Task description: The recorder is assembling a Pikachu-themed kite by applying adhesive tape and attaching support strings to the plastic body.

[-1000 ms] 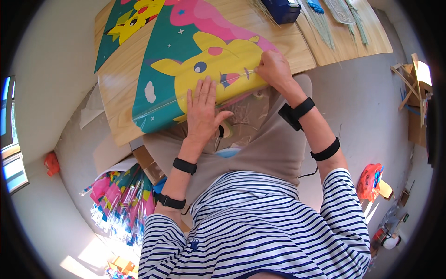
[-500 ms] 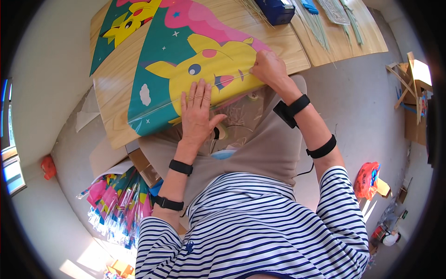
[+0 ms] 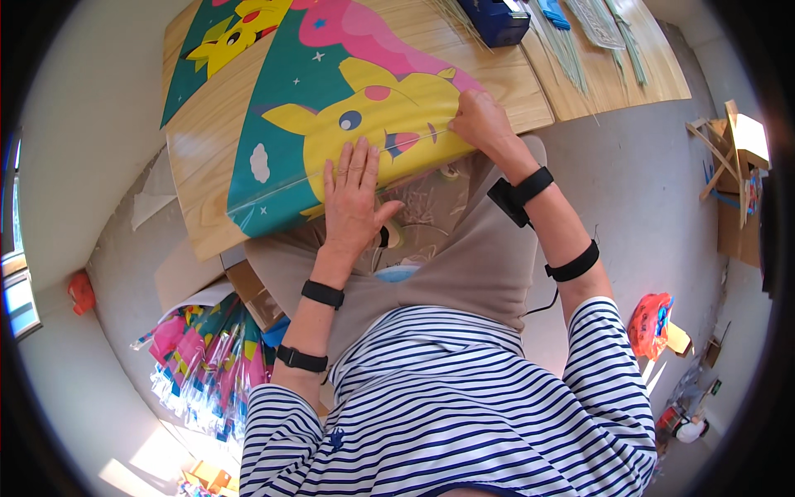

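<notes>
Green, pink and yellow printed sheet [image 3: 344, 106] lies at the near edge of the wooden counter [image 3: 207, 132]; my left hand [image 3: 352, 199] is flat on it, thumb spread; my right hand [image 3: 482, 124] is curled at its right side, can't tell if it pinches; blue box [image 3: 502, 25] beyond.

Daylight is bright; the window [image 3: 20, 300] glows at the left edge. Sun patches [image 3: 157, 454] whiten the lower left, where wrappers [image 3: 197, 385] glint; the sheet [image 3: 323, 132] has faint sheen. Black surrounds the fisheye view, its rim stretched and soft, its middle sharp.
</notes>
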`<action>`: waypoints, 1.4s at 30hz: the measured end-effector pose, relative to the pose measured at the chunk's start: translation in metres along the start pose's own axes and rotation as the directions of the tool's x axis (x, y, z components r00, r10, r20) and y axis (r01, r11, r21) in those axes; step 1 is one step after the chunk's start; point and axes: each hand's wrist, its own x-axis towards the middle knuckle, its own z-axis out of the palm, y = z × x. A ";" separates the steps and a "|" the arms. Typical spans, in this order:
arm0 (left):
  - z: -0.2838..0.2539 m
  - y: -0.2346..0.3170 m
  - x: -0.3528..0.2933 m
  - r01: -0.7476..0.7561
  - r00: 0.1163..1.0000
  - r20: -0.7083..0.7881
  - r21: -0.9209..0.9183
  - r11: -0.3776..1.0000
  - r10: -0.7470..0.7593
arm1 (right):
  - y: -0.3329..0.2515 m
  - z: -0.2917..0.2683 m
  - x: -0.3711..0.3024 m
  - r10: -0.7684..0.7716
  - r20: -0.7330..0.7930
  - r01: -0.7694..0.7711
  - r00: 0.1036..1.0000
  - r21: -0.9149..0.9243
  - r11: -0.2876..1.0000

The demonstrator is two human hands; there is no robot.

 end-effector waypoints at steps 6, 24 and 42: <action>0.001 -0.001 -0.001 0.004 1.000 0.002 0.003 1.000 -0.004 | -0.002 -0.001 -0.003 0.029 0.008 -0.029 1.000 0.007 1.000; 0.000 0.001 0.001 0.005 1.000 -0.023 -0.007 1.000 -0.005 | -0.045 0.015 -0.044 -0.383 -0.283 0.423 0.880 0.096 0.901; -0.026 -0.012 -0.014 0.030 0.999 -0.024 -0.085 0.996 -0.032 | -0.060 0.024 -0.035 -0.353 -0.119 0.373 0.928 0.285 0.883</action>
